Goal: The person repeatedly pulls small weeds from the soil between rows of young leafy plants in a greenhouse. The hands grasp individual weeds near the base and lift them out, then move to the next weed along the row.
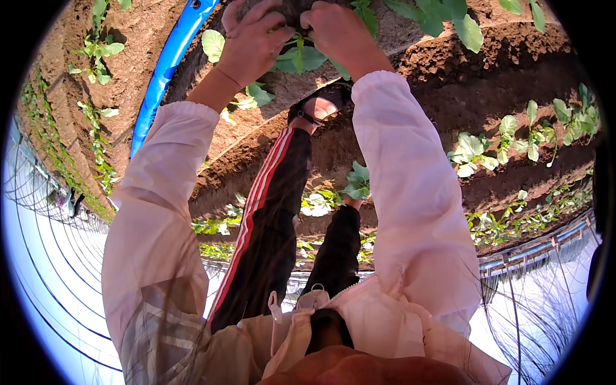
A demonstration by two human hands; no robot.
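My left hand [252, 45] is at the top of the view, its fingers bent towards a leafy green seedling [302, 58]. Across from it, my right hand [339, 38] has its fingers curled in beside the same plant's stems. The two hands are close together but apart. Broad leaves spread below and between them, while the fingertips partly merge with the dark soil behind. Whether either hand pinches a stem or leaf is not clear. Another leaf [213, 45] shows just left of my left hand.
A glossy blue plastic hose [161, 77] curves along my left. My shoe [320, 107] stands on a soil ridge [250, 132] below the hands. Rows of leafy plants [469, 149] run to the right, more plants [98, 50] to the left. Greenhouse hoops [53, 288] arch at the rim.
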